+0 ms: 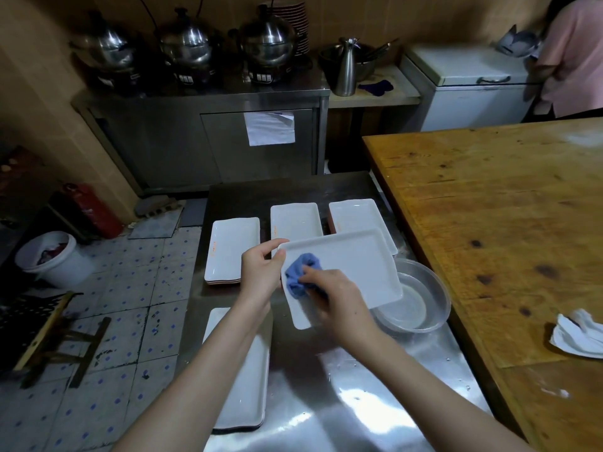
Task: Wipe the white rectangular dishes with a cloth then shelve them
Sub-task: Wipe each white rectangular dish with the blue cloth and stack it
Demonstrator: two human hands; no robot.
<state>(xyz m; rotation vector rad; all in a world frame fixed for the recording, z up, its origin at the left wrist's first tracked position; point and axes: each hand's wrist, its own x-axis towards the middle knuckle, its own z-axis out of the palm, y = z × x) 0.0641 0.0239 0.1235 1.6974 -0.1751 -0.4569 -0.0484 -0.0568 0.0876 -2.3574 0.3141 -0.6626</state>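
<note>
A person's left hand (261, 269) gripped a white rectangular dish (359, 265) by its left short edge, with the fingers and thumb curled round the rim. The dish was held tilted in the air above the middle of a stainless steel counter (326, 386). The right hand (339, 298) held a bunched blue cloth (301, 275) in its curled fingers and pressed it against the inside of the dish, near the left end. Behind the held dish, along the far part of the counter, lay three lots of matching white dishes. A left pile (231, 249) sat near the counter's left edge, a middle dish (295, 220) beside it, and a right dish (354, 213) toward the far right corner; the held dish partly hid the last two. A fourth pile, the near pile (248, 386), lay along the counter's left edge close to the person, partly under the left forearm. A clear plastic basin (437, 295) stood at the counter's right edge, its left side hidden by the held dish. To the right stood a wooden table (505, 207) with a crumpled white rag (577, 334) near its near edge. Against the far wall, three steel pots (187, 44) stood on a steel cabinet (163, 135). On the tiled floor to the left were a white bucket (55, 259) and a red fire extinguisher (94, 210).
</note>
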